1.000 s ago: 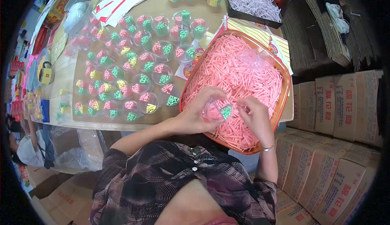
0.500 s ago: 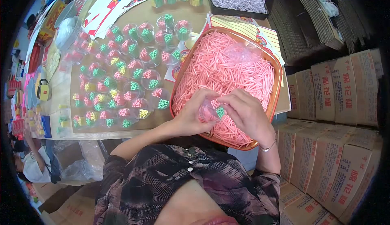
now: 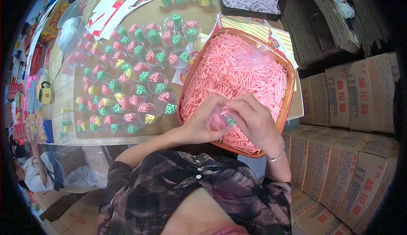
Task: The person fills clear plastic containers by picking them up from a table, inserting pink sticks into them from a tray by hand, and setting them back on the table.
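- Hands meeting near the centre of the frame: left hand [image 3: 199, 119] curled around a clear cup [image 3: 216, 118], right hand [image 3: 256, 122] bent in at its mouth, and I can't tell how tightly closed or on what
- A second ago the right hand was apart from the cup; now it's at the pink and green tips [image 3: 230, 121], apparently adjusting them
- Cup sits between both hands, over the lower part of the basin [image 3: 292, 76]

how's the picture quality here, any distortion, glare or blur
Head view: strong fisheye, black corners, cardboard boxes at right leaning and curving; head view: glare on the clear plastic bag at lower left, dim light around the stacked cardboard at upper right; head view: clear cup in the left hand legible, though its rim is hard to trace.
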A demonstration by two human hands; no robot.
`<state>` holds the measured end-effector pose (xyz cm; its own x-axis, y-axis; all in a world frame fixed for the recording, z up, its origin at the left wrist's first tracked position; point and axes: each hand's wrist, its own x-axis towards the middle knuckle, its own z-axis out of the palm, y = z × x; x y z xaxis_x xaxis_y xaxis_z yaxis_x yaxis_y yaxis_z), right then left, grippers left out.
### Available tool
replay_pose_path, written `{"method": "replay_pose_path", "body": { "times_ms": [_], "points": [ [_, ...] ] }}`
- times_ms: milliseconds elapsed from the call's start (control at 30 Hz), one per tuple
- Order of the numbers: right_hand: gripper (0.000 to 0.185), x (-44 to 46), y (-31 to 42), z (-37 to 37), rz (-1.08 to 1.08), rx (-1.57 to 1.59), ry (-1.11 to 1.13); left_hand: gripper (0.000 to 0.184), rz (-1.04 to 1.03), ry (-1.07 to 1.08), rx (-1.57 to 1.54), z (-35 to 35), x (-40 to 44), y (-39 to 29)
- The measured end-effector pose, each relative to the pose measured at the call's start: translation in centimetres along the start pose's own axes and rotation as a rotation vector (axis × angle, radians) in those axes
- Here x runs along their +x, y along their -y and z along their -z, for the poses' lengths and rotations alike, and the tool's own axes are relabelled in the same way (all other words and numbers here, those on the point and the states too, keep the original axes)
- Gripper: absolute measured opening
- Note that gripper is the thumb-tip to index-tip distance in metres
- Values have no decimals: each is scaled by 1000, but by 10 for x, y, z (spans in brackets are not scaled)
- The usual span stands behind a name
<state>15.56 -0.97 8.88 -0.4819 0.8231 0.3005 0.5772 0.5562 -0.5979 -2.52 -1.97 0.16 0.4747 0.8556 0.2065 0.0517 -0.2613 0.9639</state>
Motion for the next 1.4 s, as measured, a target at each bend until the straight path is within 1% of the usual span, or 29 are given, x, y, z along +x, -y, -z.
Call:
{"method": "replay_pose_path", "body": {
  "times_ms": [167,300,367,400,467,500,633,667,800,833,967,1000,1133,1300,1367,1400],
  "points": [
    [27,-4,-4,1,44,-88,68,64,8,-16,-16,-2,-1,2],
    [27,1,2,-8,107,-54,-54,61,56,-44,-128,-2,-3,1],
    [28,0,-1,-5,87,-61,-134,63,56,-50,-135,0,-2,0],
    [28,0,-5,-5,88,-59,-132,64,54,-54,-143,2,-2,0],
    [30,-2,-15,-6,-54,53,-218,67,48,-61,-161,4,-2,0],
    [30,-3,-17,-4,-53,51,-218,67,47,-61,-161,5,-2,0],
    [29,-12,-19,2,-305,257,158,70,58,-18,-133,5,-3,5],
    [29,-13,-18,2,-305,258,159,70,59,-18,-132,5,-4,5],
    [25,-14,-10,5,-491,446,153,71,112,-117,-241,5,-6,5],
    [25,-15,-10,4,-489,446,154,71,112,-119,-239,6,-5,4],
    [18,-30,-26,-9,-310,69,243,69,-171,-207,-149,11,-1,1],
    [18,-36,-28,-17,-312,70,244,69,-168,-207,-150,9,-1,1],
    [10,-54,-37,-58,-149,-158,291,68,-288,-116,-131,7,2,6],
    [7,-49,-45,-37,-164,-78,357,68,-187,-132,-73,13,-3,6],
    [7,-35,-34,-8,-291,96,229,67,-181,-137,-67,13,-4,5],
    [7,-33,-31,0,-294,96,227,67,-176,-136,-64,13,-4,5]
  ]
}}
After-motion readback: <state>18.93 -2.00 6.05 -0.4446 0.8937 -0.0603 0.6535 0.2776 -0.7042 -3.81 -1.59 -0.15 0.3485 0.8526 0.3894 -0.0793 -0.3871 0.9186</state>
